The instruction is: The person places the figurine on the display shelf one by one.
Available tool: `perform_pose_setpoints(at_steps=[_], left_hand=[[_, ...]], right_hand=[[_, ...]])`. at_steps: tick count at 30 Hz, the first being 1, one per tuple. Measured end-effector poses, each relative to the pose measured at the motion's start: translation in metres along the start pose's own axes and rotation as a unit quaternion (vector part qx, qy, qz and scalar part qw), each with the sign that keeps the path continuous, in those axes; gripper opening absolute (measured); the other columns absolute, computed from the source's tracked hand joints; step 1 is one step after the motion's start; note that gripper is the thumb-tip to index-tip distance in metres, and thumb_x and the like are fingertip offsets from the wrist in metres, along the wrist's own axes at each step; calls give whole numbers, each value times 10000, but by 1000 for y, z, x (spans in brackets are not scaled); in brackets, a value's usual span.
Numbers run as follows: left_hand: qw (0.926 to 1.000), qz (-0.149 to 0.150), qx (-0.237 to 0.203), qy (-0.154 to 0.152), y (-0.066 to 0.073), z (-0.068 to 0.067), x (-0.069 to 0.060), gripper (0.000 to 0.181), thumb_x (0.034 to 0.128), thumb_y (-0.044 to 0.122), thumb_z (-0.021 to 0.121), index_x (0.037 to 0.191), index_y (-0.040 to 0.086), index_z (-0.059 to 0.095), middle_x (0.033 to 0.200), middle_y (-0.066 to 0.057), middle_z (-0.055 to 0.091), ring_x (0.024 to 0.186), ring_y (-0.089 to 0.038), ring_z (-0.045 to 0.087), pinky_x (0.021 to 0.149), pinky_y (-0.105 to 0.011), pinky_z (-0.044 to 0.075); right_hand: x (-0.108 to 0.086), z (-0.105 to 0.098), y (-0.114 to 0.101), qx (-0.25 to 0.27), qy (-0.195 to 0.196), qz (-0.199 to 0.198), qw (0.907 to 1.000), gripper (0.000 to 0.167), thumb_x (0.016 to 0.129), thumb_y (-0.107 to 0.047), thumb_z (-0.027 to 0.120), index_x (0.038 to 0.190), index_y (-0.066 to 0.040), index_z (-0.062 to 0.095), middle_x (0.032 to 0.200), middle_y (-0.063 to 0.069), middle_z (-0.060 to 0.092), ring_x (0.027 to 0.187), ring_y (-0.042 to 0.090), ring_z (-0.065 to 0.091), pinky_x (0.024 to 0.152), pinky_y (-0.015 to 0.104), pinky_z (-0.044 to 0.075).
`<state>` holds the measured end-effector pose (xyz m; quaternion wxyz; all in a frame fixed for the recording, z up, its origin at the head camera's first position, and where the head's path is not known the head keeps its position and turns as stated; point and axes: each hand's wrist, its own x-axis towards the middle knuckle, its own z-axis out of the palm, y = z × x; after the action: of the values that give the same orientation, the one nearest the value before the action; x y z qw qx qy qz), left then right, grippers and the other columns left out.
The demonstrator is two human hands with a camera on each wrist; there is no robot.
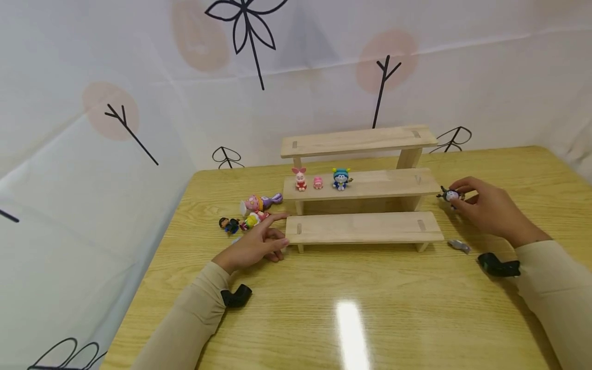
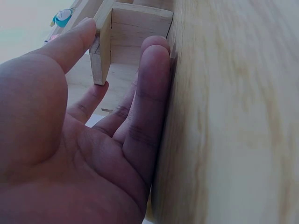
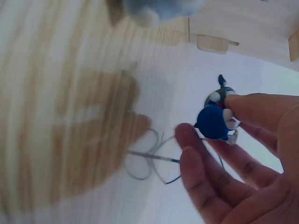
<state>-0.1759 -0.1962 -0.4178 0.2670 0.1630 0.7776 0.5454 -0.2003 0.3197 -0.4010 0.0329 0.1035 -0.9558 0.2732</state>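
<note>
A wooden three-step display stand (image 1: pixel 361 227) stands on the table. At the left end of its lowest step is my left hand (image 1: pixel 254 244), thumb and index finger gripping the board's two corners; the left wrist view shows the other fingers (image 2: pixel 147 93) beneath, along the tabletop. To the right of the stand, my right hand (image 1: pixel 495 208) pinches a small figurine (image 1: pixel 450 195) between thumb and fingers, above the table. The right wrist view shows the figurine's round blue part (image 3: pixel 212 122). On the middle step sit a pink-eared figurine (image 1: pixel 300 180), a tiny pink figurine (image 1: pixel 318 183) and a blue-capped figurine (image 1: pixel 341 179).
Left of the stand, several figurines lie on the table, among them a pink and purple one (image 1: pixel 259 203) and a dark-haired one (image 1: pixel 228 225). A small grey figurine (image 1: pixel 459 246) lies near the stand's right front. A patterned cloth (image 1: pixel 324 97) hangs behind the table.
</note>
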Motion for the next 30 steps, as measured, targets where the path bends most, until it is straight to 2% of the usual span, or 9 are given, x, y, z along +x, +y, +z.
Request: perform_pose_setpoints(at_steps=[5,6,8,10,12,15,21,24,30], left_hand=[[10000,1,2,-12,0,0,1,665,1026,294,588,1587,297,231,1228,-194,606,874,-239,707,780,-385,610],[10000,-3,1,-16,0,0,1,663,1026,294,587,1587,297,232,1229,-195,606,873,-237,708,781,-384,610],[10000,-12,19,-25,0,0,2,664,1026,297,587,1587,295,232,1231,-197,605,873,-236,708,783,-384,610],[10000,-19,25,-22,0,1,1,667,1024,303,589,1587,300,230,1234,-193,606,875,-240,708,783,-387,610],[10000,-15,44,-20,0,0,2,670,1023,313,590,1587,299,229,1235,-191,608,877,-240,708,785,-384,609],[10000,-6,54,-25,1,0,2,672,1023,316,589,1589,296,226,1234,-193,610,880,-240,707,788,-383,609],[10000,-28,47,-15,3,1,0,671,1025,307,587,1588,308,224,1228,-186,614,878,-242,707,784,-387,610],[10000,-17,43,-18,2,1,0,671,1025,305,587,1589,307,223,1227,-186,613,877,-240,707,783,-387,610],[10000,-20,43,-4,2,1,0,669,1026,297,587,1589,306,224,1229,-186,609,876,-240,708,783,-388,610]], right_hand=[[-1,-3,-7,81,282,-11,9996,364,1028,-222,580,1299,15,534,1236,335,580,973,494,649,611,436,559],[-1,-3,-9,98,349,-21,9993,364,1026,-225,583,1299,12,539,1238,325,583,946,405,685,611,431,560],[-2,-4,-11,117,554,-89,9984,348,1017,-205,600,1289,7,557,1224,305,599,872,139,705,602,331,552],[-3,-5,-14,168,823,-212,9962,326,1000,-156,623,1273,14,571,1199,296,612,812,-132,592,618,199,525],[-4,-7,-17,238,1080,-329,9933,312,985,-114,640,1259,21,581,1176,289,619,787,-302,401,603,55,422],[-5,-9,-24,385,1358,-473,9889,312,976,-75,640,1260,39,576,1174,289,604,808,-341,369,610,-41,326],[-7,-10,-38,481,1812,-756,9794,336,950,-8,653,1273,50,580,1162,246,597,850,-332,401,623,-41,343],[-7,-9,-45,451,2128,-974,9712,358,918,36,676,1268,48,598,1160,226,608,888,-325,417,627,-34,345],[-10,-10,-61,412,2611,-1400,9542,406,855,105,712,1248,63,621,1157,217,623,952,-305,448,783,-54,330]])
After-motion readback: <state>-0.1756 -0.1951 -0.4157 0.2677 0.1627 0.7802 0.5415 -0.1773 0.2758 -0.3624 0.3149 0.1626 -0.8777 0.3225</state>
